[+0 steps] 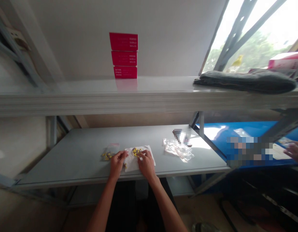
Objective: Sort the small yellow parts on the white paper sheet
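In the head view, the small yellow and dark pieces [135, 151] lie in a loose pile on a white sheet [132, 166] near the front edge of the grey worktop [86, 145]. The two hands are apart: the right hand [147, 162] bends its fingers over the pile, covering part of it, while the left hand [118, 163] has thumb and fingers drawn together at the sheet's left side; whether either grips a piece I cannot tell. Just left lies a clear bag [112, 148] with more yellow pieces; to the right, crumpled clear plastic [179, 151] lies beside a blurred dark item. A shelf [98, 104] spans above, bearing three stacked red boxes [125, 58] and a grey cloth [243, 82]. At far right, a slanting metal strut crosses in front of a blue surface [211, 129], near another person's hand [296, 152].
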{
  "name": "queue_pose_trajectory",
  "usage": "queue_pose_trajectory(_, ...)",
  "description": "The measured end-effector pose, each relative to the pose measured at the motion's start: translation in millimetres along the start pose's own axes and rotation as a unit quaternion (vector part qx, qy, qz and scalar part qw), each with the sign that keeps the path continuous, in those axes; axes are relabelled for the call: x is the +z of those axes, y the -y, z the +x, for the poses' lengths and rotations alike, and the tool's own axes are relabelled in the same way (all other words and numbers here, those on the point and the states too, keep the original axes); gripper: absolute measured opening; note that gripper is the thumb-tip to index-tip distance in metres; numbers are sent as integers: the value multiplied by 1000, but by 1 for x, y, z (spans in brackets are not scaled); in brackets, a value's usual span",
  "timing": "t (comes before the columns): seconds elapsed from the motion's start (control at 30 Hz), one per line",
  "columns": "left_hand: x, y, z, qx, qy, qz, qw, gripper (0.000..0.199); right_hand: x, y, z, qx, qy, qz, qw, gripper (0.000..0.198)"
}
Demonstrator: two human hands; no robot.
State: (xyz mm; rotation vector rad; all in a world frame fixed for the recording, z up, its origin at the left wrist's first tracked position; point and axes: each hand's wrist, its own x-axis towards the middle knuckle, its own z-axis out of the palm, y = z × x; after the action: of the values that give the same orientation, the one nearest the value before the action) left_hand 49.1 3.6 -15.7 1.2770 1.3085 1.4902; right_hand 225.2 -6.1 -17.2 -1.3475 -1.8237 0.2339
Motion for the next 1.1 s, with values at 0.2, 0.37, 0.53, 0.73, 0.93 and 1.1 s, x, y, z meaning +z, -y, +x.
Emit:
queue_pose_trajectory(0.2,0,0,0,8,30,36,999,35,-1,0,1,2,-17,33,999,19)
queue_pose_trajectory(0.37,1,-7,-2,37,65,93,993,30,-11,1,4,6,-47,203,978,13)
queue_pose_trajectory(0.53,2,-12,-3,51,88,101,990,27,-16,4,6,-12,-11,255,967,13)
queue_pose_trajectory(0.73,3,-11,-2,35,73,82,993,32,-17,6,7,-26,14,255,967,17)
queue_pose_trajectory(0.93,3,-3,-1,7,-12,-7,1000,40,-9,-4,2,64,-83,174,979,25)
queue_pose_trajectory(1.1,3,-3,-1,12,-34,-32,999,39,1,-9,0,77,-72,93,990,23)
